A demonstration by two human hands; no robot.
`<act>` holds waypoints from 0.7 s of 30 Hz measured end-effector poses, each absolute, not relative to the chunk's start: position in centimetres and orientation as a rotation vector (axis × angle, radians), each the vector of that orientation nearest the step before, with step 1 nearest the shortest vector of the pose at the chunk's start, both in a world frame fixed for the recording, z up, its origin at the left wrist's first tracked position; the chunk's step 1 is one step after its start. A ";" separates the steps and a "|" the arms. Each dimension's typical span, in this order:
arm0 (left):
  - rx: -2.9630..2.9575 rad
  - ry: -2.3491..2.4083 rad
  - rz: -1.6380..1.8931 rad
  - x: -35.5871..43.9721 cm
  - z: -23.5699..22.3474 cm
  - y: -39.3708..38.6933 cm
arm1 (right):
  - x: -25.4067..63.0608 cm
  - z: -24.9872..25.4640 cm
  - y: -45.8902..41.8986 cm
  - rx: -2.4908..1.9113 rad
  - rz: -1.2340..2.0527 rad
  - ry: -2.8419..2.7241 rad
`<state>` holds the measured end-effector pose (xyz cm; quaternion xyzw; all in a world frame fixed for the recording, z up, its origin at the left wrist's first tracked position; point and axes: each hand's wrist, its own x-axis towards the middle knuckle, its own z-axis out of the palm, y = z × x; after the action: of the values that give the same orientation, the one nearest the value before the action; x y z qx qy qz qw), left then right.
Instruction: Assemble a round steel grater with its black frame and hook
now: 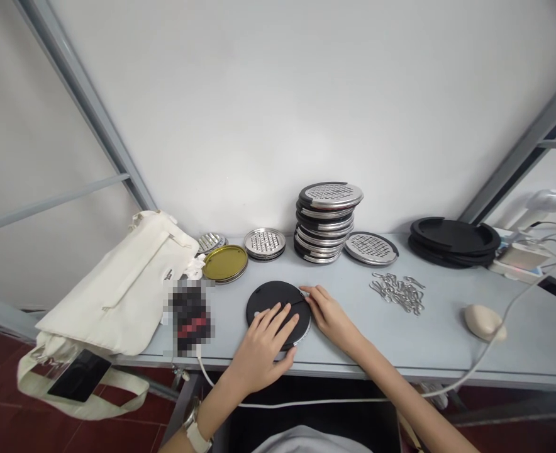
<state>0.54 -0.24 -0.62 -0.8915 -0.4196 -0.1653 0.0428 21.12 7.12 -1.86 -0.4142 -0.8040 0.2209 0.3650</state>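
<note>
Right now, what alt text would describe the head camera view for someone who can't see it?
The left hand presses on a black round disc while the right hand touches its rim, on a pale grey table. Stacked perforated steel plates and loose metal clips lie behind.

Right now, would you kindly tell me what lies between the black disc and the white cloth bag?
The head view shows a pixelated dark object with a red band between the black disc and the white cloth bag.
</note>
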 end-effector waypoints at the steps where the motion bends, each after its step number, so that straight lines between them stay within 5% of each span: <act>1: -2.722 -1.283 -0.508 0.5 -0.7 -0.2 | 21.1 -1.9 7.1 -1.067 0.571 -2.074; 21: -2.757 -1.277 -0.478 0.2 -0.6 -0.3 | 21.4 -1.4 7.0 -1.047 0.622 -2.076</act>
<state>0.22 -0.33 -0.56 -0.8958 -0.4150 -0.1554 0.0327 21.36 7.03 -1.38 -0.4062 -0.8048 0.2413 0.3592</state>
